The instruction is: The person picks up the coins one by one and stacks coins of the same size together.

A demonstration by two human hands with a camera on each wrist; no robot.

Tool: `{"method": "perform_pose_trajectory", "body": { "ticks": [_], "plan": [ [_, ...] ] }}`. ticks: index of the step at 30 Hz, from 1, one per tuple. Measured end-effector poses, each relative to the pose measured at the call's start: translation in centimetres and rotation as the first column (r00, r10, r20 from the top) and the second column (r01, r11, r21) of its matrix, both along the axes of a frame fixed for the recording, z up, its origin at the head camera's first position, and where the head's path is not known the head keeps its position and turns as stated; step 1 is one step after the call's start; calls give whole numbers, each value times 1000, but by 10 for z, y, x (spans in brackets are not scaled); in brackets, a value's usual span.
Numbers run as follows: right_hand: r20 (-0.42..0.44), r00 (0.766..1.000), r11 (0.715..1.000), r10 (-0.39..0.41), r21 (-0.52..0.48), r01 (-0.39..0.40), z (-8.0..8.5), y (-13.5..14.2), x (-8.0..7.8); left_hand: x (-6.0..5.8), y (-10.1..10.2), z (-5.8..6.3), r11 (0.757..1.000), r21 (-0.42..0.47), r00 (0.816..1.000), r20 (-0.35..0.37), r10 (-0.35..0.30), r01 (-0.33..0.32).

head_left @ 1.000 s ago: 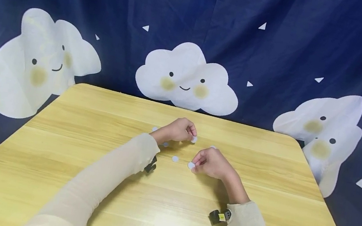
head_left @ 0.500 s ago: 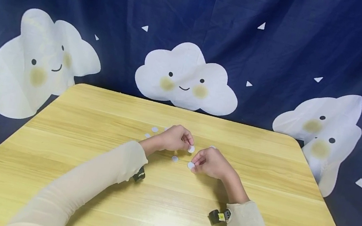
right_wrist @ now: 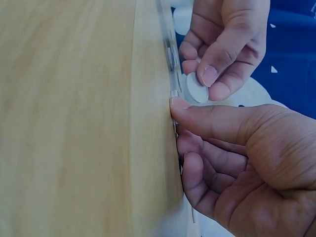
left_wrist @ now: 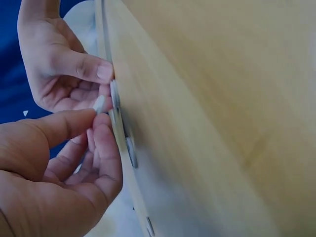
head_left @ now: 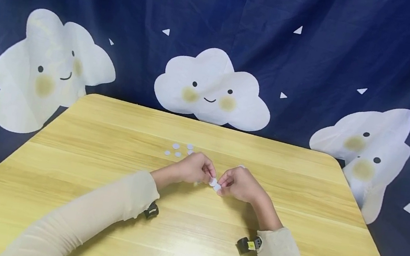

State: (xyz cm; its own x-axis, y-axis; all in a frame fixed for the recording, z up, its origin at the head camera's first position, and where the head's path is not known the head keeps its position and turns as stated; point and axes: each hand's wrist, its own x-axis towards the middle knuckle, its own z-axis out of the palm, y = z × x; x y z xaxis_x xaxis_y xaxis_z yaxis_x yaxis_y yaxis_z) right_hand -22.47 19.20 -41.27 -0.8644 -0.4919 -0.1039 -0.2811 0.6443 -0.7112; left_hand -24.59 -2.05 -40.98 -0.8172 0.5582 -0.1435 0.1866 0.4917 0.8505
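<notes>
My left hand (head_left: 192,168) pinches a small white disc (right_wrist: 198,89) between thumb and finger, tilted just above the tabletop. Right beside it, my right hand (head_left: 242,185) holds another white disc (head_left: 217,187) at the table surface with thumb and fingertips. In the head view the two discs meet or overlap; whether they touch I cannot tell. One more disc (left_wrist: 131,152) lies flat close by, mostly covered by the left hand in the head view.
Several white discs (head_left: 175,146) lie on the wooden table (head_left: 188,233) beyond the left hand. Another disc (head_left: 241,166) peeks out behind the right hand. A dark blue curtain (head_left: 138,14) with clouds hangs behind the table's far edge.
My left hand has come nearer with its disc, down to the disc at the right hand, uncovering several discs behind it. The right hand has stayed in place.
</notes>
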Motion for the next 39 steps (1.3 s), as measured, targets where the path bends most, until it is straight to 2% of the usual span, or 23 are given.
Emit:
{"method": "perform_pose_trajectory", "body": {
  "ticks": [4, 13, 21, 24, 29, 34, 39],
  "plan": [
    [6, 1000, 1000, 4, -15, -4, -2, 0, -1, 4, 4, -1, 1000, 3, 1000, 9, 16, -16],
    [-5, 1000, 1000, 1, 4, -1, -2, 1, -1, 9, 17, -2, 995, -52, 996, 12, 89, -88],
    [-15, 1000, 1000, 5, 11, -5, 0, 0, 0, 11, 21, -3, 992, -38, 992, 36, 120, -118],
    [-15, 1000, 1000, 11, 5, -11, 0, 0, 0, 10, 19, -3, 993, -44, 993, 37, 109, -107],
    [-15, 1000, 1000, 18, 6, -18, 0, 0, -1, 6, 13, -3, 994, -92, 998, -15, 56, -57],
    [-8, 1000, 1000, 9, 15, -9, 1, 1, 0, 2, 10, -3, 997, -77, 1000, -28, 7, -9],
    [-14, 1000, 1000, 10, 18, -9, 0, 1, 0, 4, 10, -2, 994, -108, 1000, -26, 3, -6]
  ]
}}
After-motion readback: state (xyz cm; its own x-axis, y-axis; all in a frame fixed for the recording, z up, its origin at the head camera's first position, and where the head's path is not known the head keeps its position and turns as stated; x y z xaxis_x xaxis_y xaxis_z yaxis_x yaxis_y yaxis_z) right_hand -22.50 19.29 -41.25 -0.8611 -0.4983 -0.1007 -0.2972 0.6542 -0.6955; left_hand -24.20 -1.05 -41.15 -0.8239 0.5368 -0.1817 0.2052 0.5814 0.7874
